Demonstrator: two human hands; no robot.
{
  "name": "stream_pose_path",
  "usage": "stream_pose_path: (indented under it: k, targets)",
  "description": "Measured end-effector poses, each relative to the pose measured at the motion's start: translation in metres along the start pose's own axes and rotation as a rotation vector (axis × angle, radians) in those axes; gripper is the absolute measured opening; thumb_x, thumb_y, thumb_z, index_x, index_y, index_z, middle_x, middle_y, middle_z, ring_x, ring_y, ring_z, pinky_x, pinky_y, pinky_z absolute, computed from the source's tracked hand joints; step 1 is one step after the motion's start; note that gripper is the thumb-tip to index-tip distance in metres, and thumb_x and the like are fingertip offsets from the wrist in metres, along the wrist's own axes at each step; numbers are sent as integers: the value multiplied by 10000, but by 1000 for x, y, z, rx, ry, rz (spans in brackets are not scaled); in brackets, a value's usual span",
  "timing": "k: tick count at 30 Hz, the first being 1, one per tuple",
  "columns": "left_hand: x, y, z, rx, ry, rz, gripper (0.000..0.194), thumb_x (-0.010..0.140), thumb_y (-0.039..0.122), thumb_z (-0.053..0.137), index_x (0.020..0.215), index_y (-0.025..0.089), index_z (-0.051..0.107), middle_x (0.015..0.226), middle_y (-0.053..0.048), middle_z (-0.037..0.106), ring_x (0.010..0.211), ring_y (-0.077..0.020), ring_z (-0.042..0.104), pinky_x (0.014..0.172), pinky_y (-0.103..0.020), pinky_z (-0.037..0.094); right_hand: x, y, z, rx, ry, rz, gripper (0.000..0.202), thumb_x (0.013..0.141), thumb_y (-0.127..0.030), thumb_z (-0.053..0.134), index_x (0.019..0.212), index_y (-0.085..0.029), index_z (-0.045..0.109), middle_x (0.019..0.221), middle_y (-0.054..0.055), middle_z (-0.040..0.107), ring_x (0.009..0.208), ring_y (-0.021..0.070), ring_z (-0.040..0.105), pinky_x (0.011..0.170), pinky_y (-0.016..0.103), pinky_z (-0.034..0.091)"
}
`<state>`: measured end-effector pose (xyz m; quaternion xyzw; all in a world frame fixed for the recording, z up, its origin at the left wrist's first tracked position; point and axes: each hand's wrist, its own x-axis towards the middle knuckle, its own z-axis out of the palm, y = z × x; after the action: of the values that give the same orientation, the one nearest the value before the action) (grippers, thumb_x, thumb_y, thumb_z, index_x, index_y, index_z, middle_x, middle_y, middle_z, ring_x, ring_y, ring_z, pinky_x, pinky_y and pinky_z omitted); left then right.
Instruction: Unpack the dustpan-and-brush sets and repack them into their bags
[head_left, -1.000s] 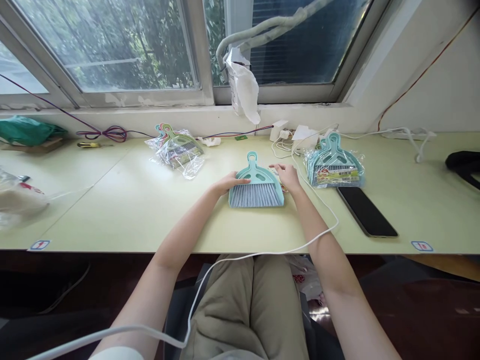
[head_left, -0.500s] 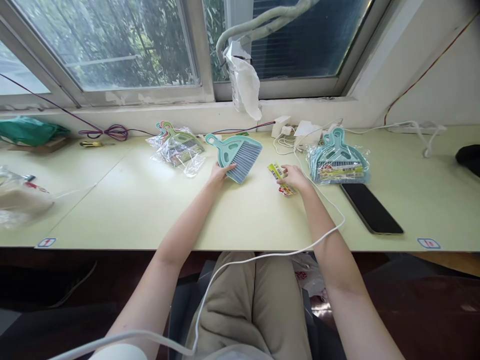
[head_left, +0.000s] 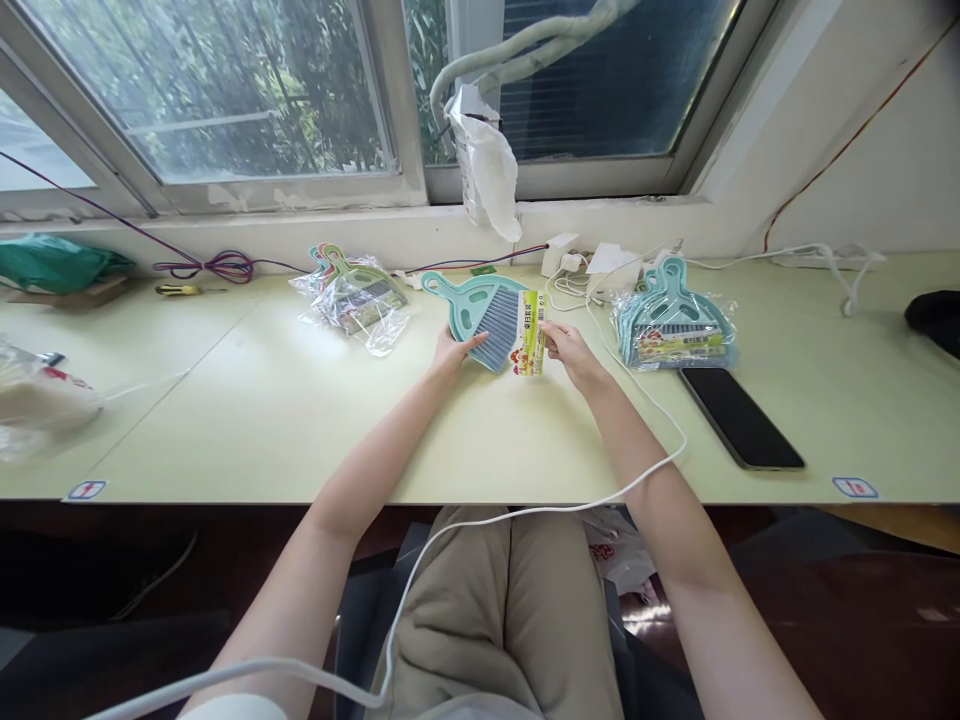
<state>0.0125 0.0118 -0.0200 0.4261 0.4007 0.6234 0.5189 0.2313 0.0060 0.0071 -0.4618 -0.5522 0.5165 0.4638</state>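
Note:
A teal dustpan with a grey-bristled brush (head_left: pixel 498 335) is gripped at its lower left by my left hand (head_left: pixel 454 352), thumb over the bristles. Its looped handle points to the upper left. Between thumb and fingers of my right hand (head_left: pixel 564 350) is a yellow-green printed card (head_left: pixel 530 335), upright over the right end of the bristles. Farther right on the table sits a stack of teal dustpan sets (head_left: pixel 675 318) in clear wrap. Behind and left of my left hand lie wrapped sets (head_left: pixel 356 292) with green and red handles.
A black phone (head_left: pixel 742 418) lies on the pale table (head_left: pixel 300 420) at the right. White chargers and cables (head_left: pixel 581 262) sit by the wall. A white cable crosses my right forearm. At the left are a yellow tool (head_left: pixel 178 289), green bag (head_left: pixel 64 264) and clear bag (head_left: pixel 41 395).
My right hand has moved slightly left and turned the card upright, bringing it over the brush's right end. The dustpan and my left hand have shifted a little right.

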Motion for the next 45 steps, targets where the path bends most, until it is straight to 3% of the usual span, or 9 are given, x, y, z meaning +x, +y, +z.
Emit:
stream_pose_path:
  k: [3,8,12,15,17,22,27,36,45]
  targets:
    - [-2,-2,4,16,-29,-11,727,473,343,929,1101,174,605,1157,-114,689,1097,-306,646,934,-460,539,0,0,1,153,21,39,280,713,-439,768,814,-188,693,653,-32,603,502,52,427,449,180,310]
    - [-2,-4,7,10,-52,-21,737,486,380,925,1113,176,596,1171,-119,683,1120,-306,639,974,-468,515,3,4,2,185,94,92,330,599,-370,862,809,-170,705,716,4,683,484,52,501,423,182,291]
    - [-3,-4,9,12,-73,-24,747,490,412,923,1117,177,593,1152,-118,691,1116,-307,644,979,-474,516,0,5,8,167,207,52,317,596,-344,865,782,-162,683,777,35,713,498,65,569,381,176,226]
    - [-4,-5,10,35,-79,-15,760,475,420,928,1113,173,599,1136,-114,696,1117,-310,645,982,-467,517,-4,5,12,246,238,108,288,629,-335,845,796,-182,667,833,26,715,571,73,614,387,149,279]
    - [-4,-6,11,47,-85,-12,766,468,428,929,1111,169,601,1133,-114,696,1114,-312,647,979,-462,520,-5,4,12,304,243,141,274,635,-319,843,793,-198,655,811,-5,692,546,46,567,386,135,307]
    - [-3,-8,11,54,-105,-16,773,464,447,928,1108,169,604,1117,-112,704,1106,-314,652,971,-456,525,-2,1,2,411,133,248,284,644,-285,850,742,-192,600,614,-69,535,412,11,373,307,143,180]
    - [-5,-6,12,47,-99,-37,760,488,479,920,1106,168,606,1107,-113,711,1097,-307,657,953,-446,537,-2,-8,-8,438,27,287,219,750,-260,777,726,-192,570,594,-68,555,389,14,361,323,154,239]
    - [-5,-10,13,2,-106,-40,681,612,589,835,1101,174,609,1114,-111,707,1036,-277,674,919,-426,544,-4,-2,4,181,-19,241,42,796,-180,717,779,-150,693,721,23,726,406,25,464,423,162,409]
    - [-5,-9,13,39,-203,-2,813,509,413,926,1206,186,576,1168,-106,675,1093,-279,645,977,-445,507,2,6,2,33,131,149,132,822,-167,683,696,-140,656,712,51,740,384,39,519,351,165,294]
